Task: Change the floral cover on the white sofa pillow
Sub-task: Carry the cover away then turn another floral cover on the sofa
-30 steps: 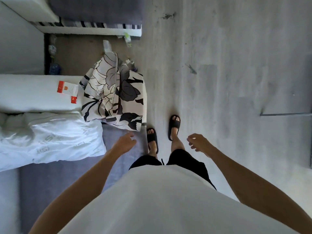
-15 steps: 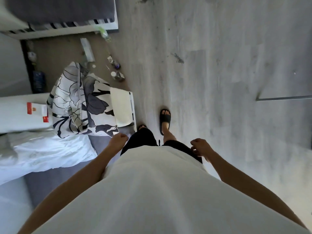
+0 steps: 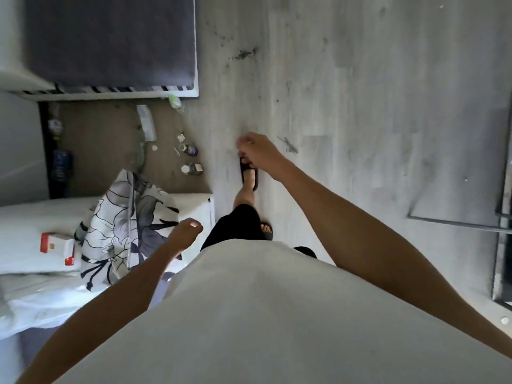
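The floral pillow (image 3: 124, 225), white with black and grey flowers, stands tilted on the white sofa arm (image 3: 30, 217) at the left. My left hand (image 3: 184, 234) hangs just right of it with loosely curled fingers and holds nothing; whether it touches the fabric I cannot tell. My right hand (image 3: 256, 153) is stretched forward over the grey floor, fingers loosely curled and empty. A white pillow in clear plastic (image 3: 36, 300) lies on the sofa at the lower left.
A red and white box (image 3: 56, 246) sits on the sofa arm. Small bottles and jars (image 3: 191, 159) litter the brown floor strip beyond. A dark grey cushion on a white frame (image 3: 110, 42) fills the top left. A glass table edge (image 3: 457, 223) is at right.
I have stepped forward, one foot now ahead. My right hand swung forward and up. My left hand stays beside the floral pillow. The view shifted toward the dark cushion.
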